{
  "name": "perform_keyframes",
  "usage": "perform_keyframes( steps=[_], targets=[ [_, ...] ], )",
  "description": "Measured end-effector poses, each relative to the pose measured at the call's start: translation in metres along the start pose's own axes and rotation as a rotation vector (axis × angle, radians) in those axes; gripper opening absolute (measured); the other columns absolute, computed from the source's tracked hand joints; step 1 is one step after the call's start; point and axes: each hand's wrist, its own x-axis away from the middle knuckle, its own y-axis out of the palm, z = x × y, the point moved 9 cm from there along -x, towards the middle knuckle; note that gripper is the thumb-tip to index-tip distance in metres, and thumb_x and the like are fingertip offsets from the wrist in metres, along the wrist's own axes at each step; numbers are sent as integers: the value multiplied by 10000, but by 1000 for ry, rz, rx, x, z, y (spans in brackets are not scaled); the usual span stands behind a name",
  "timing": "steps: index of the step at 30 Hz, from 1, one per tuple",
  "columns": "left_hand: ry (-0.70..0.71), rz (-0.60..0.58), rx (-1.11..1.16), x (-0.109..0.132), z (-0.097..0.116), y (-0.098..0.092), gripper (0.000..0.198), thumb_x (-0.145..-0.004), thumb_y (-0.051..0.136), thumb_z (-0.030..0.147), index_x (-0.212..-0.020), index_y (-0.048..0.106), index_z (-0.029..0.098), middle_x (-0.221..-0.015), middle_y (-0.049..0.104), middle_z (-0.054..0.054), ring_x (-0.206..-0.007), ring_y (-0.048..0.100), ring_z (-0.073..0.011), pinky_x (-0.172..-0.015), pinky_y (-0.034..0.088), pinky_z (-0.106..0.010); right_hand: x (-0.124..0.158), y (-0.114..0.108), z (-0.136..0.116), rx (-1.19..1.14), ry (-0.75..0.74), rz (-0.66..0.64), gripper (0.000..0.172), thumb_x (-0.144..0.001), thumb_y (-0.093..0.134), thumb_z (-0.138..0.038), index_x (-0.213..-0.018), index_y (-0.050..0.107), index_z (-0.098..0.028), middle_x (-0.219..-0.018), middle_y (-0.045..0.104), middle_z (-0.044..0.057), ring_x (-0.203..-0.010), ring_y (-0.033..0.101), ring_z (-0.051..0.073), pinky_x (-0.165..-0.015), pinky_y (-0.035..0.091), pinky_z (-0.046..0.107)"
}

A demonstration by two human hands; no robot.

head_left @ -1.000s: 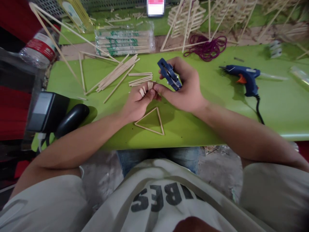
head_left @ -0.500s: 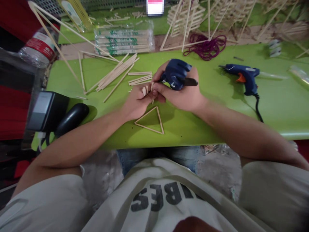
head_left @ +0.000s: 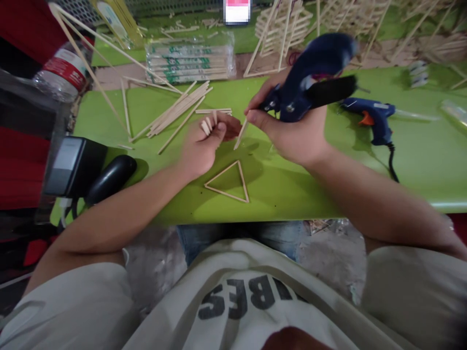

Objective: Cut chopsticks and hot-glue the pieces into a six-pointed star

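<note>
Several short wooden sticks (head_left: 206,126) poke out of my left hand (head_left: 202,146), whose fingers are curled around them. My right hand (head_left: 299,133) pinches one short wooden stick (head_left: 241,135) between thumb and forefinger. The same hand carries a blue-and-black plier-like cutter (head_left: 302,82) with metal pivots, blurred by motion. The two hands are apart. Below them on the green table (head_left: 306,199) lies a flat triangle (head_left: 243,181) made of three sticks. Short sticks (head_left: 213,111) lie just behind my left hand.
Longer sticks (head_left: 178,109) lie in a pile at left, near a large stick frame (head_left: 93,73). Packaged sticks (head_left: 191,63) are behind. A blue glue gun (head_left: 368,112) rests at right. A black charger block (head_left: 75,163) and a black mouse-shaped object (head_left: 113,180) sit at left.
My hands have separated. The right hand has moved right and up with the cutter and one stick; the left has shifted slightly left, keeping its sticks. The triangle stays put.
</note>
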Motion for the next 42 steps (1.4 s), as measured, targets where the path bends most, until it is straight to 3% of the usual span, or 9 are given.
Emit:
perform_keyframes(
  steps=[3, 7, 11, 17, 20, 26, 32, 36, 42],
  targets=[
    [2, 68, 29, 2, -1, -13, 502, -1273, 670, 716, -1127, 787, 250, -880, 677, -29, -811, 742, -201, -794, 668, -345, -3, -16, -1, -29, -21, 36, 457, -926, 1095, -667, -984, 758, -363, -1008, 798, 47, -964, 793, 303, -977, 725, 560],
    [11, -63, 118, 4, -2, 1, 568, -1209, 744, 807, -1085, 791, 254, -777, 578, 6, -643, 531, -167, -635, 486, -320, -6, -22, 3, 54, -3, 5, 546, -875, 1108, -738, -955, 726, -357, -984, 767, 29, -960, 788, 294, -968, 732, 548],
    [5, -97, 83, 6, 1, 12, 574, -1156, 822, 818, -1055, 784, 255, -699, 532, 38, -591, 484, -153, -592, 410, -317, -3, -14, -5, 33, -36, -56, 495, -934, 1050, -757, -994, 772, -352, -973, 810, 18, -924, 798, 290, -942, 745, 556],
    [-35, -94, 20, 8, -4, 13, 610, -1079, 888, 864, -1061, 774, 265, -745, 557, 27, -608, 470, -153, -577, 398, -335, 2, -8, -10, 74, 23, -127, 332, -930, 1101, -533, -951, 824, -351, -998, 859, 42, -939, 798, 310, -1048, 760, 578],
    [-47, -95, 33, 7, -7, 11, 593, -1056, 907, 861, -1135, 805, 283, -799, 532, 14, -661, 491, -171, -619, 442, -346, 3, -9, -7, 99, 16, -121, 351, -916, 1109, -558, -948, 834, -343, -975, 852, 45, -929, 791, 305, -1083, 762, 573],
    [-160, -125, 172, 7, -13, 13, 403, -1137, 740, 608, -1328, 828, 264, -917, 556, -35, -778, 544, -219, -744, 539, -381, 3, -12, 4, 153, 40, -110, 299, -941, 1058, -548, -966, 837, -347, -1008, 867, 58, -1008, 775, 316, -1066, 758, 550],
    [-80, -100, 31, 7, -8, 8, 456, -1267, 616, 626, -1459, 819, 266, -942, 639, -46, -810, 623, -217, -769, 595, -372, 4, -13, 8, 129, 77, -127, 339, -959, 1059, -623, -984, 827, -377, -1052, 859, 77, -1033, 785, 336, -1129, 754, 592],
    [-57, -96, -23, 8, -4, 6, 454, -1287, 628, 638, -1427, 841, 262, -997, 751, -68, -815, 676, -205, -761, 624, -365, 6, -12, 2, 171, 75, -136, 318, -940, 1054, -624, -982, 844, -390, -1061, 862, 74, -1055, 798, 371, -1079, 782, 633],
    [-41, -79, -33, 10, -2, 6, 454, -1271, 644, 664, -1371, 835, 264, -1018, 828, -71, -707, 633, -177, -695, 574, -351, 8, -12, 1, 146, 72, -144, 295, -977, 1030, -613, -1016, 851, -382, -1050, 847, 65, -1035, 822, 363, -1071, 789, 640]
  ],
)
